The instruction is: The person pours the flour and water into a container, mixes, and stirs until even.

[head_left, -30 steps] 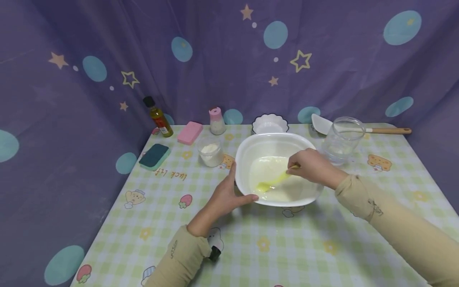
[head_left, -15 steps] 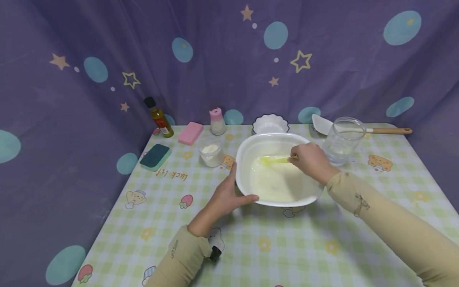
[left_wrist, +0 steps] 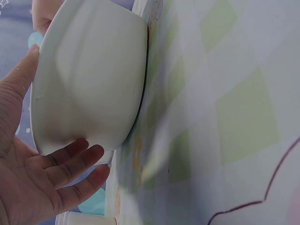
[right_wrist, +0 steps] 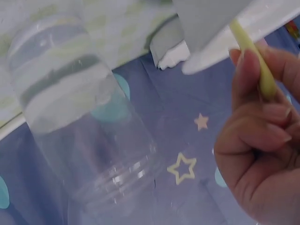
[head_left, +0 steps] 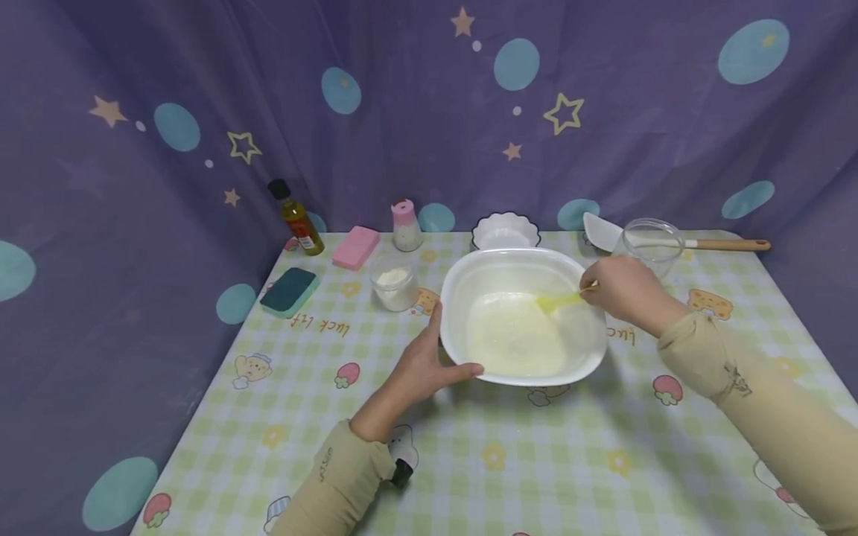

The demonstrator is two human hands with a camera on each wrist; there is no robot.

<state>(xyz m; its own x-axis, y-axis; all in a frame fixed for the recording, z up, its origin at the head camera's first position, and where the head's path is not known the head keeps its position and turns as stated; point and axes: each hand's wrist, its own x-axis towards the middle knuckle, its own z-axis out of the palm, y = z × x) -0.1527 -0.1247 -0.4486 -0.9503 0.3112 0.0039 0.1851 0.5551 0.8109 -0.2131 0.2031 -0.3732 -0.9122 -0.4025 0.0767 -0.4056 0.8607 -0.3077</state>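
A white basin (head_left: 462, 275) holds a pale, milky liquid (head_left: 512, 342). At its near left corner rests my left hand (head_left: 422, 365), thumb on the rim; in the left wrist view, its extended fingers (left_wrist: 77, 164) lie against the outer wall. My right hand (head_left: 626, 290), over the basin's right rim, pinches a small yellow spatula (head_left: 559, 301) by the handle. The spatula's head points left, at the far right edge of the liquid. The right wrist view shows the handle's end (right_wrist: 267, 84) between thumb and fingers.
Partly behind the right hand stands a clear jar (right_wrist: 79, 98) of water, near a wooden-handled white turner (head_left: 727, 244). A scalloped dish (head_left: 506, 231), shaker (head_left: 405, 227), jar of white powder (head_left: 395, 286), oil bottle (head_left: 299, 223), pink sponge (head_left: 356, 248) and green sponge (head_left: 290, 292) surround the basin.
My right hand has swept the spatula from the near left of the basin to the far side, then rightward to the right wall. The left hand and basin have stayed put.
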